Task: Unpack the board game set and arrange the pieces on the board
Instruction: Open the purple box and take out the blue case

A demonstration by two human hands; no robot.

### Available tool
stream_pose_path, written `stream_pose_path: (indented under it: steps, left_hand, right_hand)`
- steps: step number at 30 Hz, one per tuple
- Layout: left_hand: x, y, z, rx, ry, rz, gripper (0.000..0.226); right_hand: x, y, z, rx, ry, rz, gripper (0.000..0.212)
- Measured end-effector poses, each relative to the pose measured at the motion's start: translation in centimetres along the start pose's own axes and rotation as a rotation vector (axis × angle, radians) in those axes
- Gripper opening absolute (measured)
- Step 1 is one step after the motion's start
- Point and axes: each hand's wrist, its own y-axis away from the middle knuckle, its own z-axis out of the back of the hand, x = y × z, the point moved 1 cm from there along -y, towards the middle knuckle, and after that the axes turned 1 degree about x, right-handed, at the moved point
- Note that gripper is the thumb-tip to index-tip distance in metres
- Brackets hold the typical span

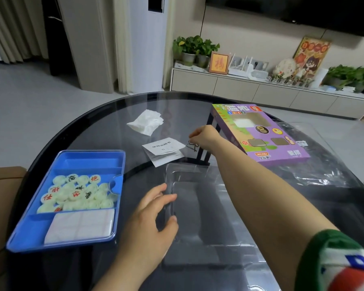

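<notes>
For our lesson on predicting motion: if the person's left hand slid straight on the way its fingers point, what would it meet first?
The clear plastic cover on the glass table, right at the fingertips of the left hand; they may already touch its edge, but depth is unclear.

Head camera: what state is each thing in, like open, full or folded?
Blue tray: uncovered, far compartment empty.
Game pieces: piled in the tray's middle compartment.
White sheet: folded, in the tray's near compartment.
Clear lid: off, lying flat; left hand touches its edge.
Purple box: lying flat.
Leaflet: folded.
White tissue: crumpled.
Right hand: seems to pinch a clear wrapper.
</notes>
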Motion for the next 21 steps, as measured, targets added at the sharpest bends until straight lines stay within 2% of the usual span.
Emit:
stream_pose_path:
  steps: [3,6,8,10,12,17,21]
  left_hand:
    - [-0.1,0.0,0.0,-0.017,0.019,-0.013,0.026]
    - [-0.2,0.0,0.1,-0.017,0.018,0.022,0.032]
    - [-0.3,-0.1,0.1,0.008,0.008,0.046,0.036]
    - [-0.4,-0.1,0.1,0.039,-0.003,0.052,0.037]
    - [-0.3,-0.1,-0.1,0.05,-0.023,0.06,0.038]
    - [-0.8,0.1,-0.2,0.042,-0.067,0.085,0.038]
    - [-1.2,0.3,0.0,0.053,-0.084,0.11,0.038]
  right_hand:
    - [0.2,1.9,2.2,-0.024,0.018,0.087,0.027]
    - [-0.5,6.5,6.2,-0.022,0.119,0.212,0.023]
    - [-2.4,10.7,8.8,0.126,0.293,0.205,0.017]
    - [-4.5,14.8,10.0,0.355,0.488,0.098,0.017]
    - [-6.6,17.4,10.0,0.458,0.64,0.024,0.023]
    - [-9.3,19.2,8.4,0.347,0.806,0.029,0.037]
    - [-10.1,18.7,7.6,0.289,0.93,0.065,0.033]
